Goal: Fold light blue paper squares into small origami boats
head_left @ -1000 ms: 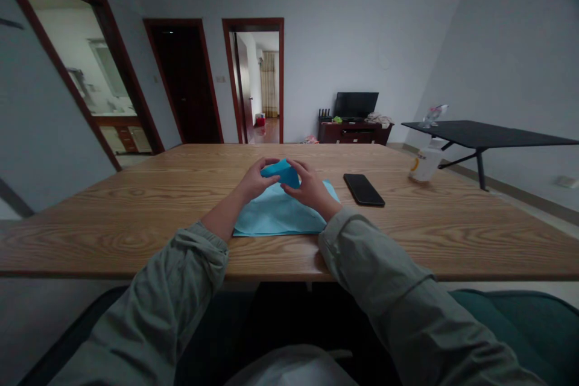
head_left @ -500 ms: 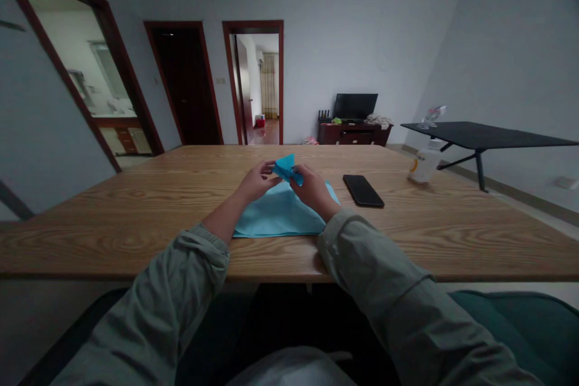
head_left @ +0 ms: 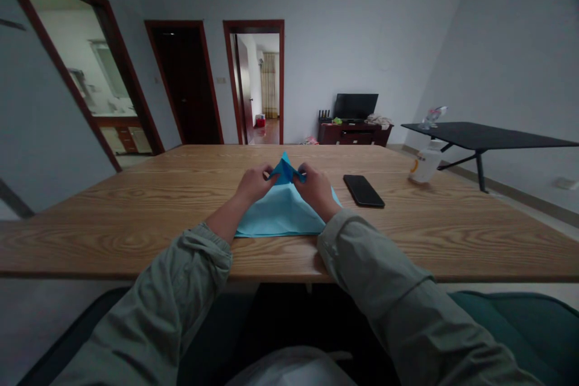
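Blue paper [head_left: 284, 170]: left hand [head_left: 255, 182], right hand [head_left: 315, 186] pinch opposite sides, both seemingly curled closed.

Location: home interior. Indicators: television [head_left: 356, 107] standing on cabinet [head_left: 332, 132]; curtain [head_left: 268, 87] visible through doorway [head_left: 281, 84]; mirror [head_left: 109, 67] above counter [head_left: 122, 114] in side room [head_left: 63, 33].

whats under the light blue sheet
The wooden table shows around the light blue sheet; whatever lies directly beneath the sheet is covered and cannot be seen.
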Motion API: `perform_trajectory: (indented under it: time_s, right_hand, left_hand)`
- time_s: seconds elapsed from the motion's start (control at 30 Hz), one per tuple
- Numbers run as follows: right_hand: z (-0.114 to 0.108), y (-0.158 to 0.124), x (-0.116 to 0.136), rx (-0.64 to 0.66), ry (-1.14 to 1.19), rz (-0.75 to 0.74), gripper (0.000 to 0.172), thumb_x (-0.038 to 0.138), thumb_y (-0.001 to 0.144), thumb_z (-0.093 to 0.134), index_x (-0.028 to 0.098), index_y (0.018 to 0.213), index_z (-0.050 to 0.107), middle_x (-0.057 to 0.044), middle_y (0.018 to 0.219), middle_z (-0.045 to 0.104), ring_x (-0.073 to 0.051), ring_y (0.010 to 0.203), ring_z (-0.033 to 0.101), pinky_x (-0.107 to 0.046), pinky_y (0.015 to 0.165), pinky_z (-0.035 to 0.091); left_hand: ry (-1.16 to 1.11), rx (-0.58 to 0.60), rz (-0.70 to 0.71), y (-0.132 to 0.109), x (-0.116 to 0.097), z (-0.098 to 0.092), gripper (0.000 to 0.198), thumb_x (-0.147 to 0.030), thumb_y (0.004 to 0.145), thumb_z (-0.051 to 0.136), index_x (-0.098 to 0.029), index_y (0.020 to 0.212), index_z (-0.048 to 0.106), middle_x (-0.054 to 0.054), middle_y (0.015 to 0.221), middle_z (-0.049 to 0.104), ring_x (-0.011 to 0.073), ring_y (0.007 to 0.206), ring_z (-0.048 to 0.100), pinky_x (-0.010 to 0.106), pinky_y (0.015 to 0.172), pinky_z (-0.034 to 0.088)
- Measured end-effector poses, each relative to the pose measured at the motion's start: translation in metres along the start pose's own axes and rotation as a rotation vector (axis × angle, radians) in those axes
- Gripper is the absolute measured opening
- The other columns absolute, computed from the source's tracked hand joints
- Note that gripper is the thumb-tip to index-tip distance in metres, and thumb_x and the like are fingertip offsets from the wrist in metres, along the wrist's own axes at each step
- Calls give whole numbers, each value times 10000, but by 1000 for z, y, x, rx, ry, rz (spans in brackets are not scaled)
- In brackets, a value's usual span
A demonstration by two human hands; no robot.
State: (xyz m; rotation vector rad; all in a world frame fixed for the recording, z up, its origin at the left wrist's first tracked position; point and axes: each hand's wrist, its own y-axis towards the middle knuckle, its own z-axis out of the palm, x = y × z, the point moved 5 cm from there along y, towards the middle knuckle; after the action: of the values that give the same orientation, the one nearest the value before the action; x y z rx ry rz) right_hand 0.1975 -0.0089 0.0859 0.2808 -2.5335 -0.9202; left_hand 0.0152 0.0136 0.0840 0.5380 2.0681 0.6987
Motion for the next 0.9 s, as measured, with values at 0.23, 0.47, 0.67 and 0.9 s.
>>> perform_trajectory:
  time_s: [0.23,0.47,0.67,0.9]
  right_hand:
    - [-4,0,3,-19,-38,56,184,310,852,531,216,993,603,-95,904,684,-244,786,620,-296,659,389]
    - [-4,2,-7,13,113,18,337,218,839,513,224,1174,551,-94,1024,681,-258,867,631,-335,744,443]
    - [0,10,-28,6,265,46,282,252,826,539,206,1097,604,-74,995,697,-220,856,644,-307,730,471]
    - [2,12,-38,27,188,99,224,274,832,539,194,1008,652,-85,891,704,-213,795,643,-295,701,460]
  left_hand:
    - [167,-106,3,0,-3,-6,87,-275,764,631,-225,826,596,21,769,592,182,648,535,312,714,404]
    - [52,-117,26,2,-1,-11,198,-113,705,575,-217,872,600,42,893,612,208,856,557,323,813,422]
    - [-182,-125,-81,7,20,-15,185,-144,669,604,-192,840,654,28,856,636,174,763,565,294,733,461]
    - [-292,-186,-197,12,37,-14,188,-181,721,560,-187,889,644,18,810,616,125,639,568,256,618,511]
